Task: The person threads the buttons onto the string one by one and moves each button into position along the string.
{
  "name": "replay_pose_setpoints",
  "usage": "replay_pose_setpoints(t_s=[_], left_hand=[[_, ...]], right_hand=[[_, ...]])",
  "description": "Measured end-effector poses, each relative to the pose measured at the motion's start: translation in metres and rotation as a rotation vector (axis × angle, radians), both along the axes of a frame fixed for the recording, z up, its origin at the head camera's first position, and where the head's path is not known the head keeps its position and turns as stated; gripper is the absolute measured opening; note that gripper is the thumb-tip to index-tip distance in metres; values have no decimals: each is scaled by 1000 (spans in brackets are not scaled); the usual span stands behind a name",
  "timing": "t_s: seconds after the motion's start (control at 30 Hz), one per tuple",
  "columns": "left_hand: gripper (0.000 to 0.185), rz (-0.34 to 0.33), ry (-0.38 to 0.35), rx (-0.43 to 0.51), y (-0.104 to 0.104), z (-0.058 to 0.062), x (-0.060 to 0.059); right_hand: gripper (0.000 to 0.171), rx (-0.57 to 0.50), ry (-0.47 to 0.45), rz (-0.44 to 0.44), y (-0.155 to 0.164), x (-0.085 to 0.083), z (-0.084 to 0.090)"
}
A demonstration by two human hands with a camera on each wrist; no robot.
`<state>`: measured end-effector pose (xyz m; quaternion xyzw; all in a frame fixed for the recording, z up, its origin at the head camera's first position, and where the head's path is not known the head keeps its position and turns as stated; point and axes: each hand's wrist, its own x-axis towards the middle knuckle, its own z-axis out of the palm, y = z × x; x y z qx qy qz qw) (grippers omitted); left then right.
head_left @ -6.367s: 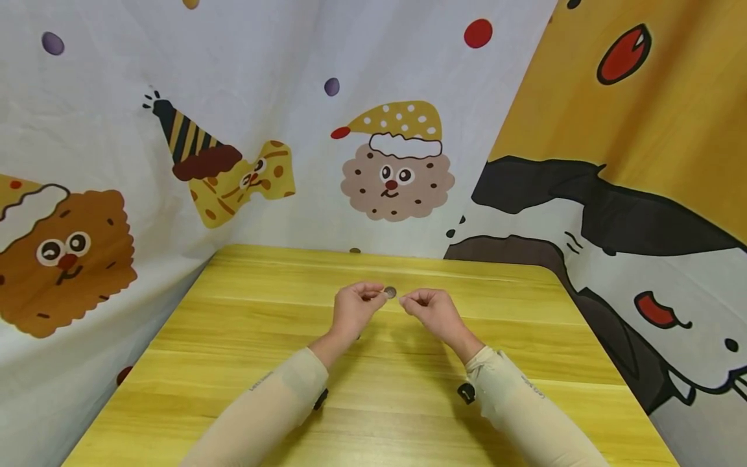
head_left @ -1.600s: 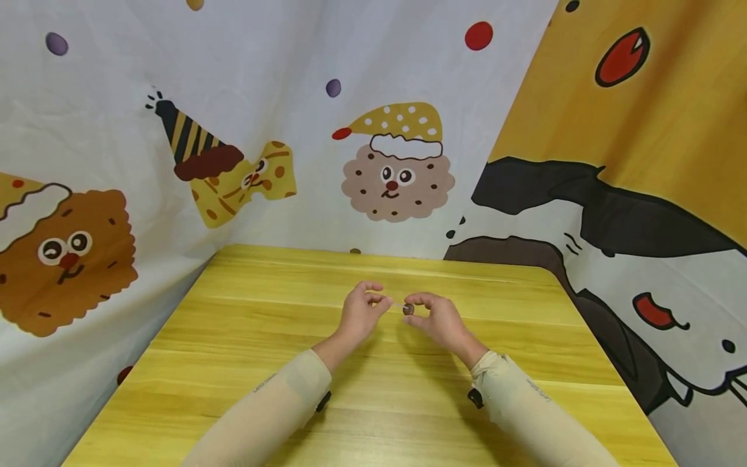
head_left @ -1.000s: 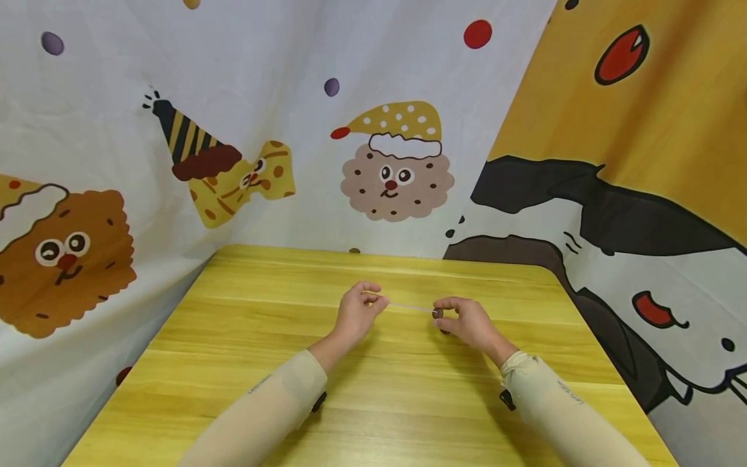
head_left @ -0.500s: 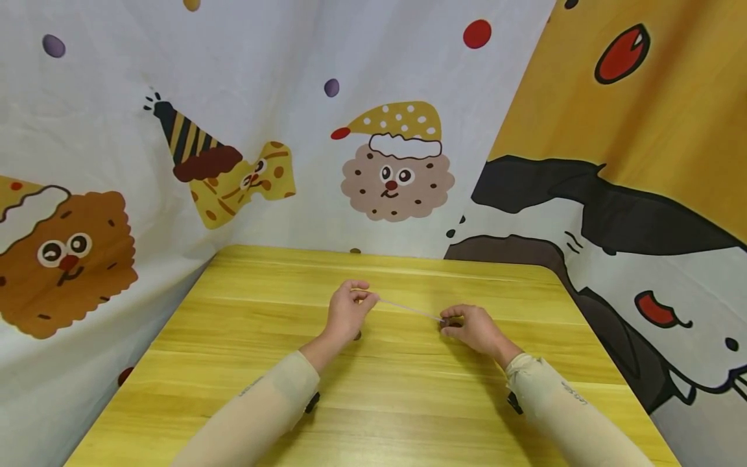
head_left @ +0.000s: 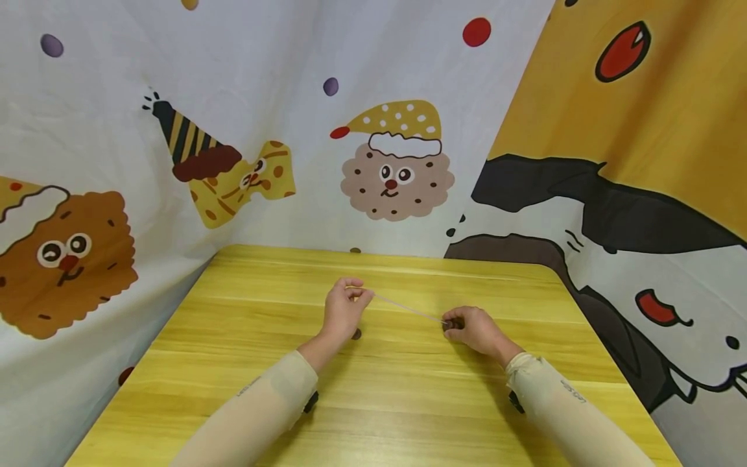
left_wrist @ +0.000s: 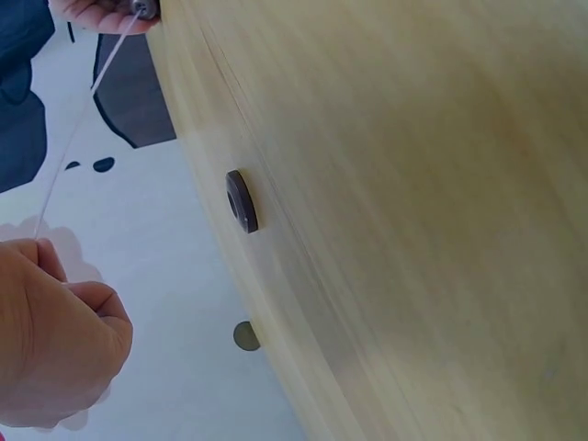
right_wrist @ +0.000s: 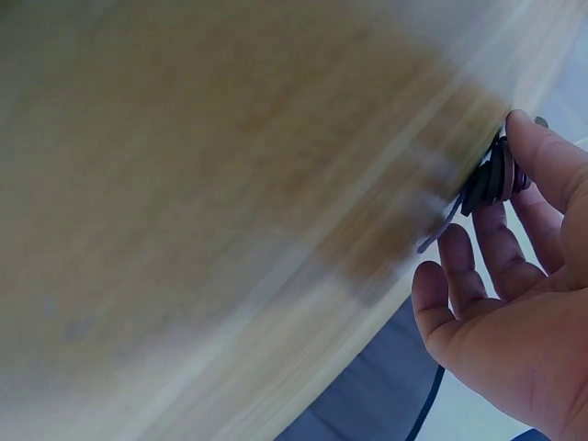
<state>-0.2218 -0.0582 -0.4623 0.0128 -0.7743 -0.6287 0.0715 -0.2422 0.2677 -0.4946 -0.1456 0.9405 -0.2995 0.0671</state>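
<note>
My left hand (head_left: 343, 308) pinches one end of a thin whitish string (head_left: 408, 308) between thumb and forefinger, above the table. The string runs taut, sloping down to my right hand (head_left: 475, 329). There, thumb and fingers grip a small stack of dark round discs (right_wrist: 496, 179), which appears to be on the string; a short string tail (right_wrist: 436, 237) hangs below it. On the tabletop below the left hand lies a single dark ring-shaped disc (left_wrist: 242, 202), partly visible in the head view as a dark disc (head_left: 356, 334) beside the left wrist.
The yellow wood-grain table (head_left: 385, 402) has rounded far corners. A white cloth (head_left: 262, 65) with cartoon prints hangs directly behind and on the left; a yellow and black printed part (head_left: 618, 130) hangs on the right. Both forearms wear pale sleeves (head_left: 257, 402).
Earlier, the left hand held a dark disc close to the right hand. The right hand has since moved right with discs, stretching out the string; the left hand shifted slightly left, uncovering the table disc.
</note>
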Motion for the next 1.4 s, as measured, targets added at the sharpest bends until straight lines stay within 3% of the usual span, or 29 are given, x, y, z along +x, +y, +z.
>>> replay_pose_setpoints(t_s=[0.43, 0.63, 0.9, 1.17, 1.4], left_hand=[[25, -16, 3, -4, 1, -2, 0], [25, -31, -7, 7, 2, -4, 0], [24, -38, -9, 25, 2, -4, 1], [24, -50, -6, 39, 4, -5, 2], [24, -48, 4, 54, 6, -6, 1]], right_hand=[[38, 14, -18, 11, 2, 0, 1], [53, -47, -43, -3, 11, 0, 15], [50, -207, 8, -57, 13, -7, 40], [48, -322, -25, -27, -23, -3, 48], [43, -359, -27, 81, -71, -3, 45]])
